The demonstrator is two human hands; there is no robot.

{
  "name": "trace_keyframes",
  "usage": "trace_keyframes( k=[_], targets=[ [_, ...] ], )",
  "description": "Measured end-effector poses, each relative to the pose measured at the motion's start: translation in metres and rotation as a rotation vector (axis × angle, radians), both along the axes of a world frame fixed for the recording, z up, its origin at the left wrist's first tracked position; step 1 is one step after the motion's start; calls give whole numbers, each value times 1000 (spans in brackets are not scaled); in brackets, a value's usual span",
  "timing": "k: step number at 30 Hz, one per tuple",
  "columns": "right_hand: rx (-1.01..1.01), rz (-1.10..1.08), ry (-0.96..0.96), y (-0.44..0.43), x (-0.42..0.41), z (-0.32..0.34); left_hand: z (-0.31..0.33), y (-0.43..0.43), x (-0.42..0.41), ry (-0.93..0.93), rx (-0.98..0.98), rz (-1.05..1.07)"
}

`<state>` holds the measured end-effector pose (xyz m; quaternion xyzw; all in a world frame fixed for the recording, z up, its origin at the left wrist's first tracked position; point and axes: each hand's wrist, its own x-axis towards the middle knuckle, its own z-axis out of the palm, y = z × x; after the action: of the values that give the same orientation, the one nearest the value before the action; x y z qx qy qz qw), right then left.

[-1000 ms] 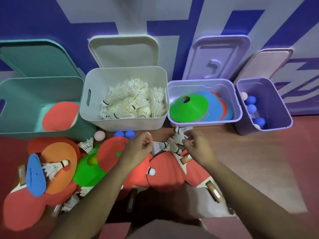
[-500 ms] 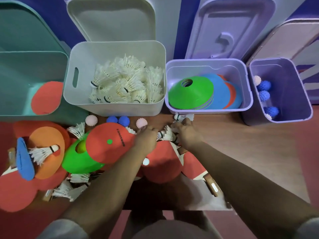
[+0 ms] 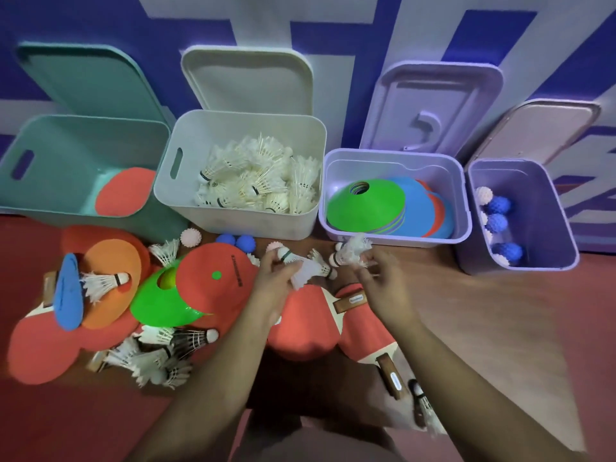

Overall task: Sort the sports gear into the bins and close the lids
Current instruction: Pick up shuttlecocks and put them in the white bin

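My left hand (image 3: pixel 273 281) grips a white shuttlecock (image 3: pixel 295 261) just in front of the white bin (image 3: pixel 186 208), which holds many shuttlecocks. My right hand (image 3: pixel 380 278) holds another shuttlecock or two (image 3: pixel 353 250) near the lilac bin (image 3: pixel 393 240) of flat cones. A further shuttlecock (image 3: pixel 321 265) lies on the floor between the hands. The teal bin (image 3: pixel 50 201) at the left holds a red paddle (image 3: pixel 125 191). The purple bin (image 3: pixel 563 228) at the right holds spiky balls. All lids lean open against the wall.
On the floor lie red paddles (image 3: pixel 306 325), a green cone (image 3: pixel 160 301), an orange cone (image 3: pixel 110 261), a blue cone (image 3: pixel 68 291), loose shuttlecocks (image 3: pixel 156 355) at the lower left, two blue balls (image 3: pixel 236 241) and a pink spiky ball (image 3: pixel 190 236).
Both hands have lifted off the floor pile, each now carrying shuttlecocks picked up from between the paddles. The camera has tilted back up.
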<state>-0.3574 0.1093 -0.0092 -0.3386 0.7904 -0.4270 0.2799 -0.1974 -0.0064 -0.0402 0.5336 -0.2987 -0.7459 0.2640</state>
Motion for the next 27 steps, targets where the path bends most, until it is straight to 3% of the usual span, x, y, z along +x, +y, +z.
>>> trace_keyframes(
  k=[4,8,13,18,22,24,27],
  targets=[
    [-157,-117,-476,10,19,20,10,26,1,216,139,45],
    [-148,-33,-505,19,27,13,19,43,6,305,108,112],
    [-160,194,-405,26,41,23,26,58,23,229,-4,-109],
    [-156,358,-282,14,48,29,37,54,47,-148,-373,-571],
    [-118,256,-344,-6,48,40,35,34,59,-106,-347,-462],
    [-40,119,-150,-17,37,25,29,20,66,-98,-316,-379],
    [227,201,171,-31,22,-12,18,1,77,-174,-326,-391]
  ],
)
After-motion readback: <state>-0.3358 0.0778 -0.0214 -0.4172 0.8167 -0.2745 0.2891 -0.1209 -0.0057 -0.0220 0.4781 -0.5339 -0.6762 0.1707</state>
